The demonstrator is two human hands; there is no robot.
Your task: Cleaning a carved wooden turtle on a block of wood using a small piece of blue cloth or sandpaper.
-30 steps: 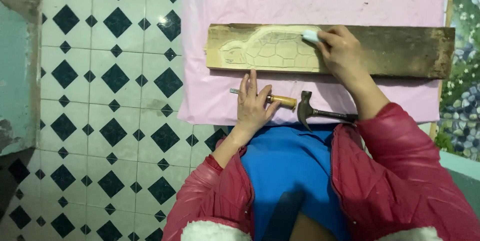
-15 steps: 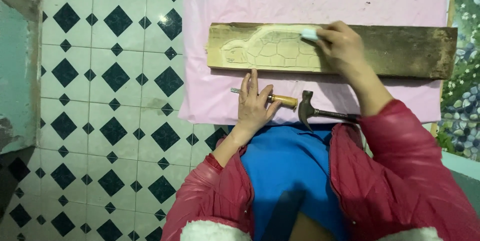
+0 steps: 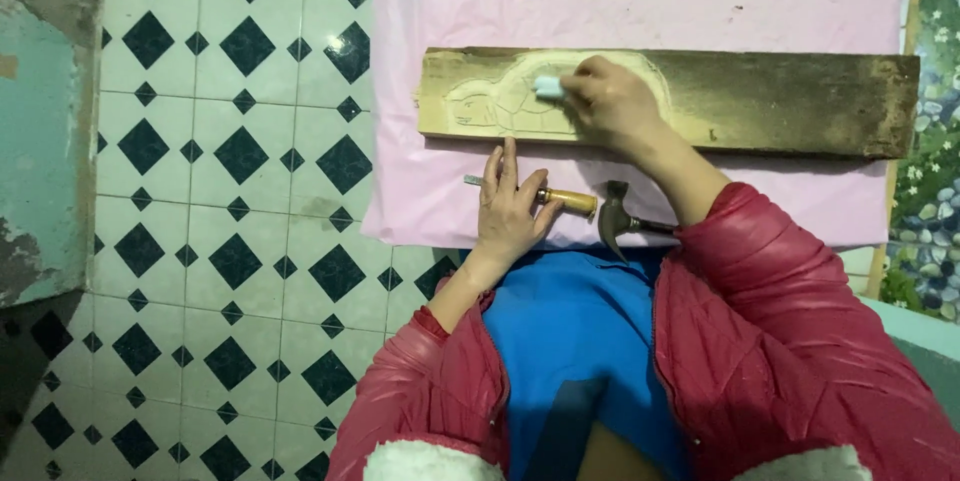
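Note:
A long wooden plank [image 3: 760,101] lies across a pink sheet [image 3: 640,1]. Its left part carries a pale carved turtle shape [image 3: 500,101]. My right hand [image 3: 612,101] rests on the carving and is closed around a small pale blue block [image 3: 547,87], pressed to the wood. My left hand [image 3: 510,213] lies flat with fingers spread on the pink sheet, covering the middle of a chisel [image 3: 560,199] with a wooden handle. A claw hammer [image 3: 615,216] lies just right of the chisel, near my right forearm.
White floor tiles with dark diamonds [image 3: 230,201] fill the left side. A worn teal wall or panel [image 3: 45,141] stands at the far left. A flowered, pebble-patterned surface [image 3: 935,191] borders the right. My red jacket sleeves and blue top fill the bottom.
My right hand has slid left along the plank with the pale blue block, onto the carved turtle. The left hand, chisel and hammer stay where they were.

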